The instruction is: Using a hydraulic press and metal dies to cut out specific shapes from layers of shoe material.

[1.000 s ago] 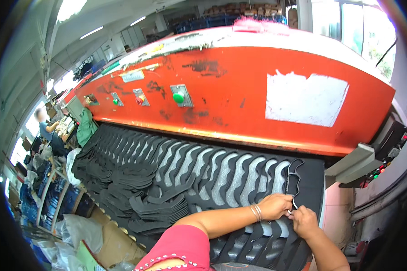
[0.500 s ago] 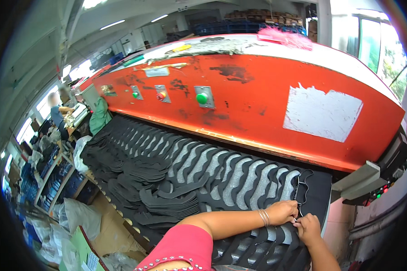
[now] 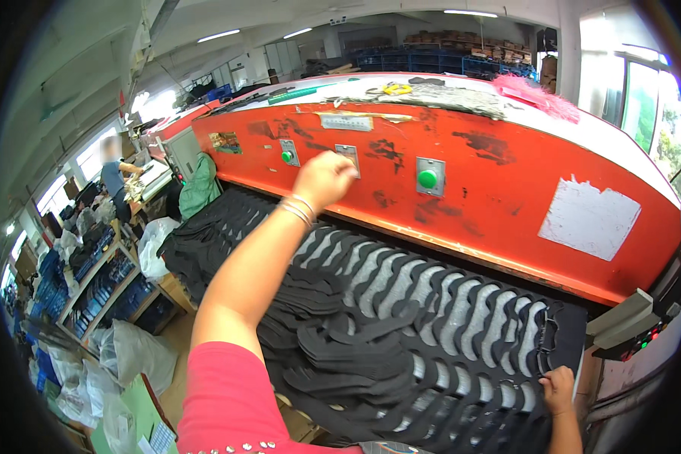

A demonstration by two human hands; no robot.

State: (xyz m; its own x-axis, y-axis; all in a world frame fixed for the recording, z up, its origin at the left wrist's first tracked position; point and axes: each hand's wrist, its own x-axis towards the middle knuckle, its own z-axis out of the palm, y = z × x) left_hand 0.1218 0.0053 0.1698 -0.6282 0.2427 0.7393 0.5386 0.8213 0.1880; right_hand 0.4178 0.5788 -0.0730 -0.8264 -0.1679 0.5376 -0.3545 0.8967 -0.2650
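My left hand [image 3: 325, 180] is raised to the red front of a large machine [image 3: 492, 151]. Its fingers are curled together over a small metal button plate [image 3: 347, 150], and what the fingertips hold or touch is hidden. My right hand [image 3: 558, 390] is closed at the right end of a black foam sheet [image 3: 568, 327] cut into wavy strips. A thin, loose black strip [image 3: 550, 331] lies just above its fingers; whether they grip it I cannot make out. Left of it, wavy black pieces are piled in a heap [image 3: 348, 359] over the sheet.
Green buttons [image 3: 427, 178] sit on the machine front. A pink fluffy duster [image 3: 533, 94] lies on its top. Plastic bags [image 3: 132, 356] and shelves [image 3: 121, 280] stand at the left, with a person [image 3: 113, 178] working farther off.
My left hand has left the right end of the sheet and risen left to the machine's button plate. My right hand stays near the sheet's right edge. The view has swung left.
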